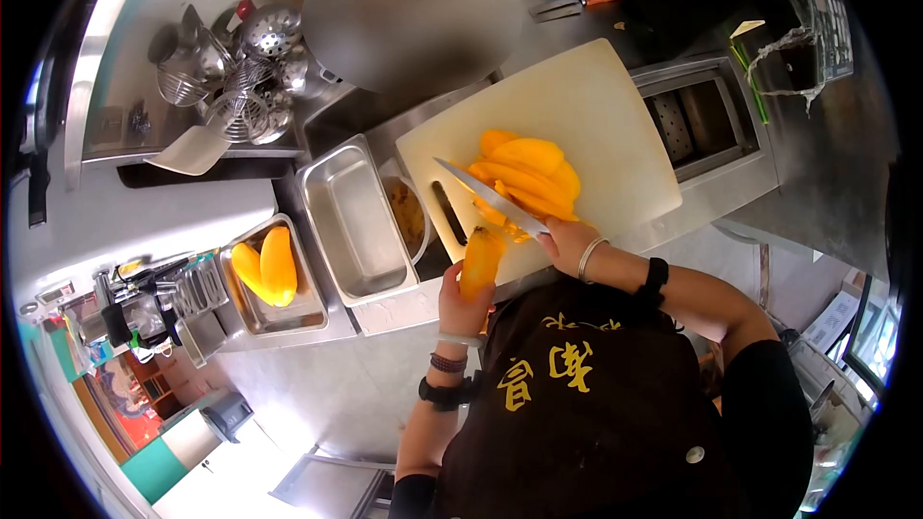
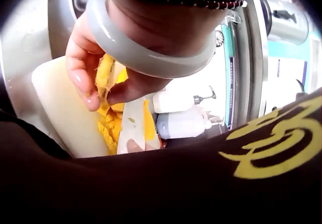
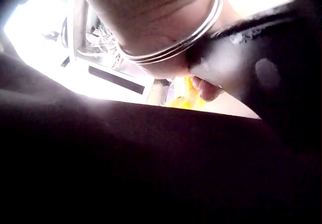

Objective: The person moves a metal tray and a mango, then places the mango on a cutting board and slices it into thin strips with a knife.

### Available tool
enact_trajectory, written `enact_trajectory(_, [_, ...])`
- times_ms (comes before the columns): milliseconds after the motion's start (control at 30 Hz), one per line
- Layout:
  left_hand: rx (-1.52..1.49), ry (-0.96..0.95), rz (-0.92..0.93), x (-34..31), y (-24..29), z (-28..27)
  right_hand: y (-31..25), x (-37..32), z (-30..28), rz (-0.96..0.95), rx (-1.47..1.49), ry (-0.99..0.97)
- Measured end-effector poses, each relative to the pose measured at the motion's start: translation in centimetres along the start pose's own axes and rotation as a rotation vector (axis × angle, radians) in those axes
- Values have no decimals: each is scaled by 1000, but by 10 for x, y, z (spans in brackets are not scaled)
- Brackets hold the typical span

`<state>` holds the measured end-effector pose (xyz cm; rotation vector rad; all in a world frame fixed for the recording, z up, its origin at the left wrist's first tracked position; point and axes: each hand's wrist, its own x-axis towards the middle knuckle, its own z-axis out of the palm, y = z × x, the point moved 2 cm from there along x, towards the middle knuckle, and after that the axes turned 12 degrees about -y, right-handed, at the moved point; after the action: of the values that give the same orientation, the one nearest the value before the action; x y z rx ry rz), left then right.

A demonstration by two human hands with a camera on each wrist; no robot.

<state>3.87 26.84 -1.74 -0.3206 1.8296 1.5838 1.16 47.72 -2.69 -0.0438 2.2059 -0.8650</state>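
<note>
In the head view my left hand (image 1: 463, 306) grips a cut mango (image 1: 483, 264) upright, just off the near edge of the cutting board (image 1: 620, 125). Its stringy, trimmed edge shows in the left wrist view, where the fingers of my left hand (image 2: 80, 68) curl around the mango (image 2: 104, 78). My right hand (image 1: 574, 242) holds a knife (image 1: 492, 196) by its handle, which the fingers hide. The blade points away to the left, over a pile of mango slices (image 1: 538, 163) and small bits. In the right wrist view, apron and forearm cover most of the work.
Left of the board are a deep steel pan (image 1: 351, 221), a round container (image 1: 409, 211) of brownish-yellow scraps, and a steel tray (image 1: 308, 312) with two peeled mangoes (image 1: 279, 264). A large round metal lid (image 1: 413, 14) and several ladles and strainers (image 1: 240, 86) stand behind.
</note>
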Motion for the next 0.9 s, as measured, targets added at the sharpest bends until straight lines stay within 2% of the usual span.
enact_trajectory(67, [573, 74, 150, 6, -4, -2, -2, -2, 2, 10, -18, 3])
enact_trajectory(100, [584, 89, 66, 4, 9, 2, -3, -3, 2, 22, -33, 9])
enact_trajectory(200, [738, 160, 67, 18, 3, 3, -11, -6, 4, 31, -52, 3])
enact_trajectory(333, [811, 129, 12, 30, -4, -5, -24, -10, 10, 68, -51, -27])
enact_trajectory(400, [726, 74, -101, 32, -2, -17, -25, -10, 16, 54, -28, 30])
enact_trajectory(433, [731, 59, -93, 32, -2, -25, -26, -11, 18, 67, -22, 40])
enact_trajectory(533, [560, -9, 20, 32, -11, -46, -34, -18, 26, 139, 5, 26])
enact_trajectory(633, [178, -61, 380, 42, -21, -50, -45, -29, 29, 239, 11, 15])
enact_trajectory(733, [1, -102, 381, 55, -12, -43, -48, -42, 35, 296, 34, 40])
enact_trajectory(767, [-112, -45, 449, 57, 0, -35, -49, -47, 38, 307, 12, 47])
enact_trajectory(867, [36, -57, 558, 93, -9, -34, -58, -60, 40, 348, -21, 35])
enact_trajectory(900, [-39, -91, 488, 92, -1, -30, -60, -62, 42, 373, -26, 17])
